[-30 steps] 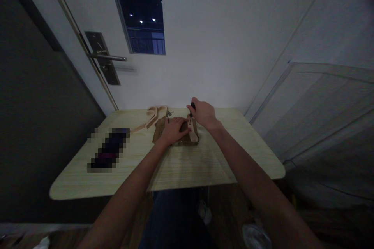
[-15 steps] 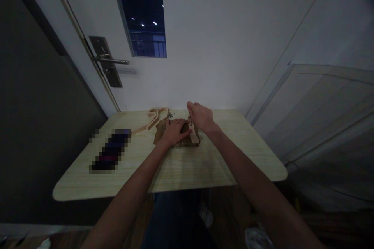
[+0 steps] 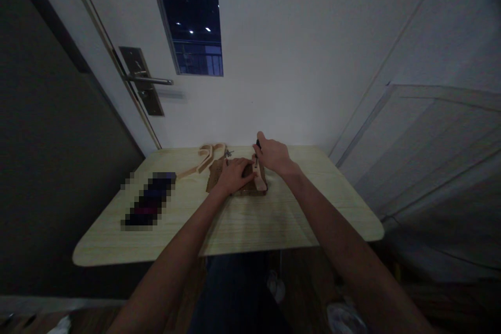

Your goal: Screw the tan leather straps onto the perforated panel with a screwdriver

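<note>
My right hand (image 3: 273, 155) is curled snug round the screwdriver (image 3: 258, 143), left hand (image 3: 235, 174) spread on the board (image 3: 212, 177), touching the wood piece (image 3: 259, 182) near the desk (image 3: 270, 227)'s far edge. Wood's probably light, stiff; I'd grip its sides.

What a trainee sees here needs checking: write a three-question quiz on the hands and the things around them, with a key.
1. True or false: the right hand grips the black-handled tool.
2. Fill in: from the person's view, the curved wooden pieces lie to the ____ of the right hand.
3. Multiple choice: what colour is the slab under the left hand?
A) white
B) brown
C) blue

Key: 1. True. 2. Left. 3. B.
</note>
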The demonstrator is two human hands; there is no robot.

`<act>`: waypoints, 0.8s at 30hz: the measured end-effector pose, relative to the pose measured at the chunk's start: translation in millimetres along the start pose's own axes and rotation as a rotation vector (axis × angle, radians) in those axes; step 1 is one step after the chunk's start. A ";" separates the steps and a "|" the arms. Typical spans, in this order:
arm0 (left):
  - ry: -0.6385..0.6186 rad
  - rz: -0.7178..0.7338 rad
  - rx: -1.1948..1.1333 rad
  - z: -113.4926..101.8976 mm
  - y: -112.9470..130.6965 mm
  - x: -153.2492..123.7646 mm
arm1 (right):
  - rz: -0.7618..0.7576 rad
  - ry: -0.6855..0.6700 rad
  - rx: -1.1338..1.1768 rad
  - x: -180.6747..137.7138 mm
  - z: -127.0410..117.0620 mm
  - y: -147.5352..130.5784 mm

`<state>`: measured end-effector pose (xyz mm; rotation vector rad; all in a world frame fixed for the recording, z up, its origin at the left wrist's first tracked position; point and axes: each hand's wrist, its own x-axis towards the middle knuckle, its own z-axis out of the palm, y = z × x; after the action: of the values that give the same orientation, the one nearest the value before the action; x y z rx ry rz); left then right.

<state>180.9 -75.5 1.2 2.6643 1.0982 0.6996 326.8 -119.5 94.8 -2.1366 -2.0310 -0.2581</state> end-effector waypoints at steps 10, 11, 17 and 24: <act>0.002 0.004 0.013 -1.1 1.1 0.5 | 0.068 -0.046 -0.042 1.3 -6.4 -9.8; 0.004 0.006 0.013 -1.0 1.1 0.6 | 0.071 -0.058 -0.039 0.9 -6.7 -9.5; 0.005 -0.002 0.011 -1.3 1.0 0.2 | 0.077 -0.036 -0.010 -0.8 -7.2 -5.3; 0.010 -0.002 0.003 -1.7 2.3 -1.2 | -0.023 0.063 0.090 -3.2 5.2 0.5</act>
<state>180.7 -77.9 3.1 2.6649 1.1058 0.7125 327.1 -121.3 88.9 -2.0265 -1.9944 -0.2299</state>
